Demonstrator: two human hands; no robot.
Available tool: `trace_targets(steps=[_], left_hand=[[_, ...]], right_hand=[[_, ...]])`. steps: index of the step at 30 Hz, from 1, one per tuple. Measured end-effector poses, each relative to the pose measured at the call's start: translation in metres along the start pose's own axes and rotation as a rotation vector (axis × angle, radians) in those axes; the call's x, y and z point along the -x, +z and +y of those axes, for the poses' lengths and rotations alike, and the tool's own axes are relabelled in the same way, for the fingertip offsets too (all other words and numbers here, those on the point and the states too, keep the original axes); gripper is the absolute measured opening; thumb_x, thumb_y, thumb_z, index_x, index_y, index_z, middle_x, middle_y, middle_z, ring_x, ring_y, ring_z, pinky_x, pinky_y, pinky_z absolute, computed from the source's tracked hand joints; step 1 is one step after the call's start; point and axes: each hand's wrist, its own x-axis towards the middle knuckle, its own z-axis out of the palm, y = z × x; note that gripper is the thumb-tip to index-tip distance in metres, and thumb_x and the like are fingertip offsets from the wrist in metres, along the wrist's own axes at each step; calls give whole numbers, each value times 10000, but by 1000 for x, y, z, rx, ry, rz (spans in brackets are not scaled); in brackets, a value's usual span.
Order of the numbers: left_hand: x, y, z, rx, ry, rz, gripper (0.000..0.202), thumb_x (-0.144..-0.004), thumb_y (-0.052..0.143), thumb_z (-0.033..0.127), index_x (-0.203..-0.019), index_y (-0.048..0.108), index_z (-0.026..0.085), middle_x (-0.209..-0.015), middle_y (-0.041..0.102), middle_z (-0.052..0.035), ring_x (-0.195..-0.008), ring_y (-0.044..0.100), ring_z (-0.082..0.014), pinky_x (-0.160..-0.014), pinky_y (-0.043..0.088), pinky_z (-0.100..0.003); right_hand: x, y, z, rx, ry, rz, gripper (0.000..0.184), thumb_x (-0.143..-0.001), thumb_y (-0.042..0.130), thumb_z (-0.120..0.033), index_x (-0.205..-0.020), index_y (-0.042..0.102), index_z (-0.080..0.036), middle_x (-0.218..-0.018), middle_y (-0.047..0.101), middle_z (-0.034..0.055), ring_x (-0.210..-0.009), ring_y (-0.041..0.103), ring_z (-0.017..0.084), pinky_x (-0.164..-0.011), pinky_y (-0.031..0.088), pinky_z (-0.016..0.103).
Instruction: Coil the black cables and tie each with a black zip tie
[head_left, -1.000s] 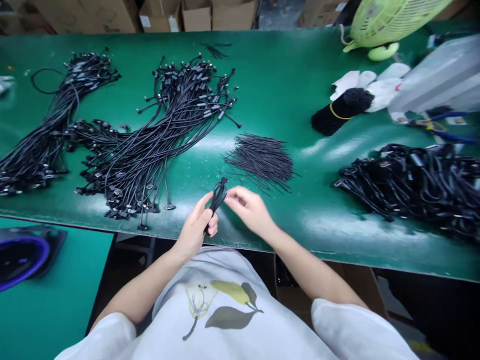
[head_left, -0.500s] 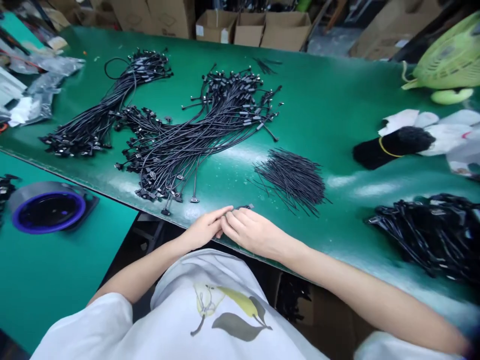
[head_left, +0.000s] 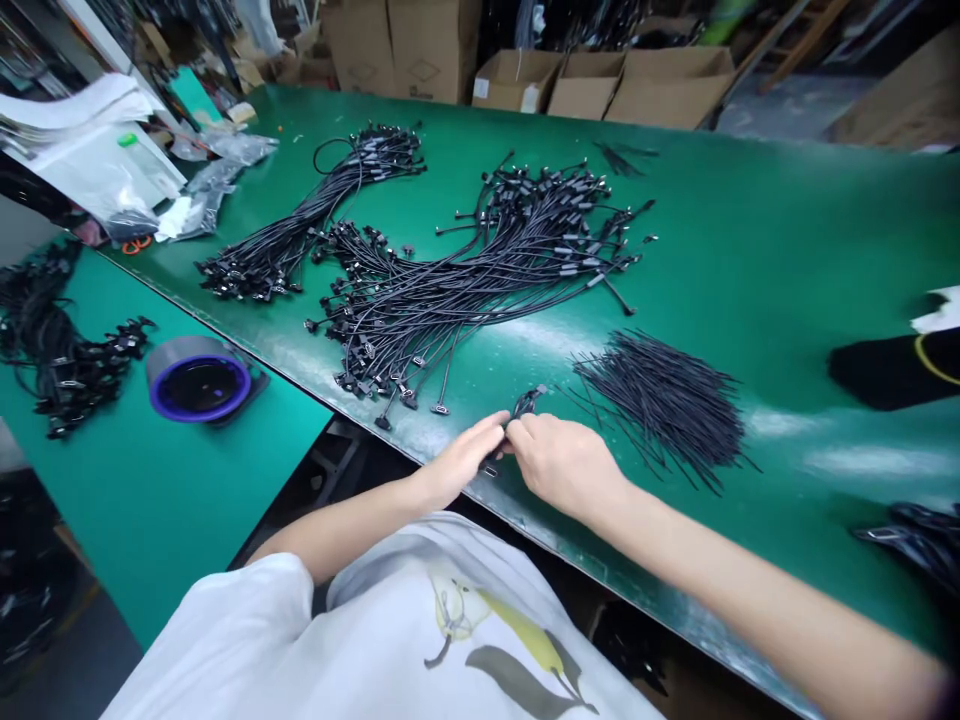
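Near the front edge of the green table, my left hand (head_left: 466, 458) and my right hand (head_left: 564, 458) meet around a small folded black cable (head_left: 525, 403). Its looped upper end shows above the fingers, and a metal-tipped connector shows below them. The left fingers are closed on the cable from the left side. My right fingers pinch at its middle; whatever small piece they grip there is hidden. To the right of my hands lies a pile of short black ties (head_left: 664, 400). Beyond them on the left spreads a large heap of black cables with connectors (head_left: 465, 270).
A second cable bundle (head_left: 300, 225) lies farther back left. A tape roll with a purple core (head_left: 199, 385) sits on the lower side table (head_left: 172, 520). At right is a black bundle with a yellow band (head_left: 892, 370). Cardboard boxes (head_left: 517, 78) stand behind the table.
The view has swung left, so the scene sits farther right. My right hand has turned, with its fingers now pinched, and more of the folded cable shows between the hands.
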Motion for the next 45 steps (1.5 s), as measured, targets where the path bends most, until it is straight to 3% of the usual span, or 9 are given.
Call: trace_targets(steps=[8, 13, 18, 25, 27, 30, 37, 40, 45], left_hand=[[12, -10, 29, -249, 402, -20, 425, -875, 536, 538, -914, 764, 182, -1009, 597, -97, -1045, 530, -242, -1012, 364, -382], [26, -10, 27, -543, 408, -325, 467, -918, 454, 522, -792, 783, 215, -813, 549, -63, -829, 534, -192, -874, 395, -315], [12, -19, 13, -292, 122, -152, 825, -883, 148, 725, -920, 758, 170, -700, 540, -51, -644, 443, -161, -650, 372, -285], [35, -12, 39, -494, 359, -178, 531, -907, 421, 591, -795, 761, 198, -977, 576, -87, -999, 532, -229, -989, 365, -349], [34, -7, 28, -424, 349, 0, 325, -834, 627, 485, -988, 727, 216, -1164, 559, -89, -1164, 494, -250, -1042, 351, -359], [29, -1, 6, -224, 221, 30, 511, -839, 639, 447, -1293, 552, 229, -1364, 501, -101, -1286, 453, -249, -1078, 355, -379], [23, 10, 0, -209, 225, -41, 375, -896, 566, 431, -1160, 642, 175, -1282, 622, -114, -1237, 526, -235, -1105, 318, -365], [15, 12, 0, 42, 70, -8, 400, -834, 644, 456, -1103, 620, 161, -1070, 701, -112, -1020, 641, -223, -932, 458, -362], [8, 19, -2, 75, -10, -59, 454, -771, 718, 438, -1083, 564, 146, -658, 598, 30, -512, 522, -76, -518, 386, -203]], right_hand=[[14, -2, -20, -753, 479, 126, 284, -972, 428, -303, -757, 592, -215, -709, 643, 5, -621, 593, 160, -572, 418, 264], [19, -13, -6, -398, 427, 160, 274, -970, 426, -269, -740, 557, -198, -668, 586, 10, -626, 544, 157, -592, 368, 272], [17, -15, -32, -273, 203, 180, 316, -958, 374, -197, -680, 524, -206, -597, 532, 18, -573, 479, 165, -557, 323, 295], [17, 3, -26, -627, 355, 13, 364, -978, 380, -286, -649, 516, -209, -593, 549, -5, -554, 508, 139, -535, 342, 261], [17, 3, -22, -567, 426, 60, 312, -970, 402, -282, -714, 562, -205, -669, 601, 15, -630, 543, 151, -598, 370, 263], [16, 4, -26, -552, 488, 137, 293, -969, 389, -269, -763, 584, -198, -744, 632, 39, -703, 554, 159, -682, 388, 272], [27, 16, -28, -1323, 694, -18, 452, -960, 349, -501, -666, 506, -195, -497, 361, -53, -438, 325, 106, -469, 296, 239], [41, 10, -19, -1163, 700, -51, 401, -957, 393, -453, -710, 564, -187, -577, 484, -24, -534, 454, 120, -539, 367, 244], [50, -3, 0, -602, 733, 330, 326, -925, 527, -360, -1210, 570, -209, -1110, 597, 101, -875, 600, 194, -741, 504, 323]])
